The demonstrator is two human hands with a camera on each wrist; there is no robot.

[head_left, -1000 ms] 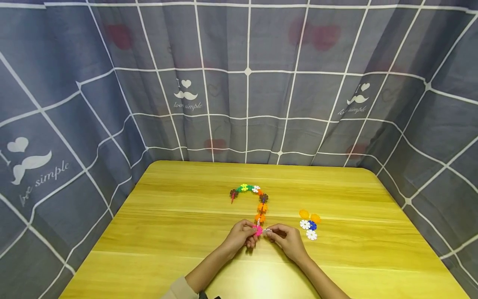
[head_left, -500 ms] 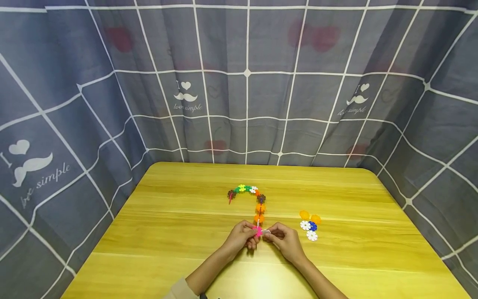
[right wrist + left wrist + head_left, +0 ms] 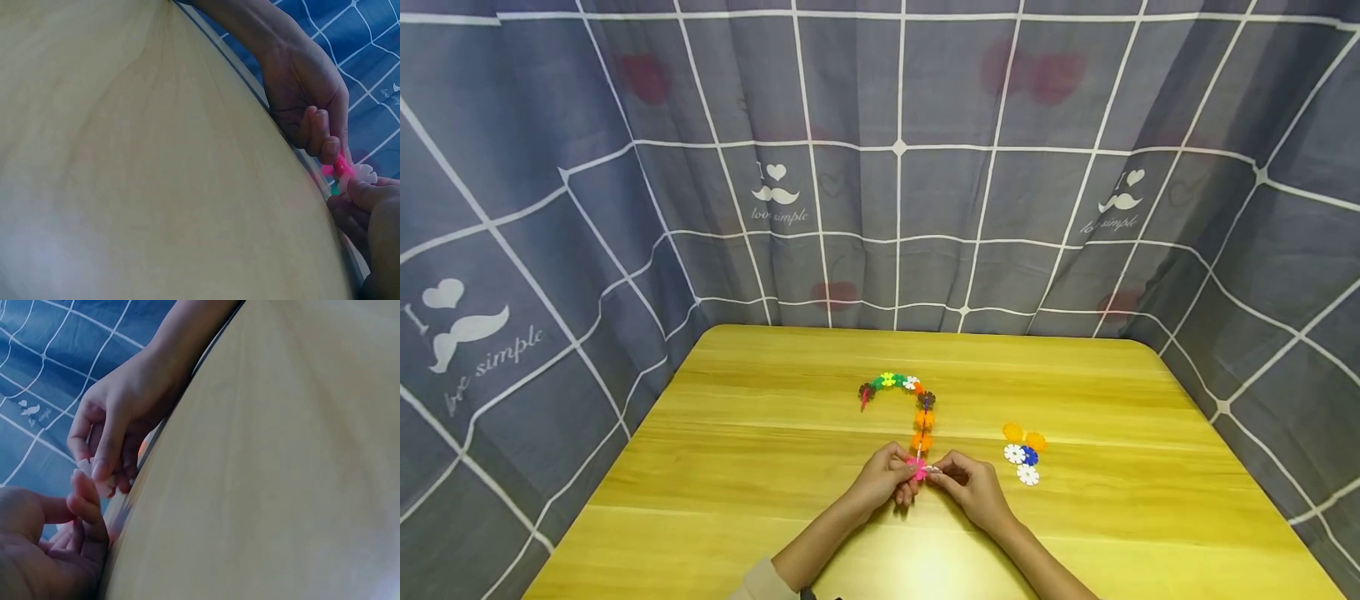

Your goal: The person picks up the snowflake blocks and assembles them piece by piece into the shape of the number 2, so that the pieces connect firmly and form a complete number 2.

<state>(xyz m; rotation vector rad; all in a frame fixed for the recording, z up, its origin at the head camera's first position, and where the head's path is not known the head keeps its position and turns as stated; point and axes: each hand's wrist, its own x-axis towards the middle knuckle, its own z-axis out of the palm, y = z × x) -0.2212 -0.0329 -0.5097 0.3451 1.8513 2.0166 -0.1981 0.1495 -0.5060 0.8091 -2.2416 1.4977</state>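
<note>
In the head view my left hand (image 3: 878,483) pinches a pink snowflake disc (image 3: 917,468) at the near end of a hook-shaped chain of interlocking discs (image 3: 922,420). My right hand (image 3: 976,490) pinches a white snowflake disc (image 3: 932,469) edge-on against the pink one's right side. The right wrist view shows the white disc (image 3: 365,174) meeting the pink disc (image 3: 342,166), its notches facing outward. How deep the two are slotted cannot be told. Fingers hide most of both discs in the left wrist view.
Right of the hands lie loose discs: two orange (image 3: 1012,432), two white (image 3: 1027,474) and a blue one (image 3: 1030,456), some touching. The wooden table (image 3: 737,467) carries everything. A grey-blue checked curtain (image 3: 865,192) hangs around its back and sides.
My right hand has brought the white disc slightly left, up against the pink one. The chain has shifted a little with the hands; the loose discs stay in place.
</note>
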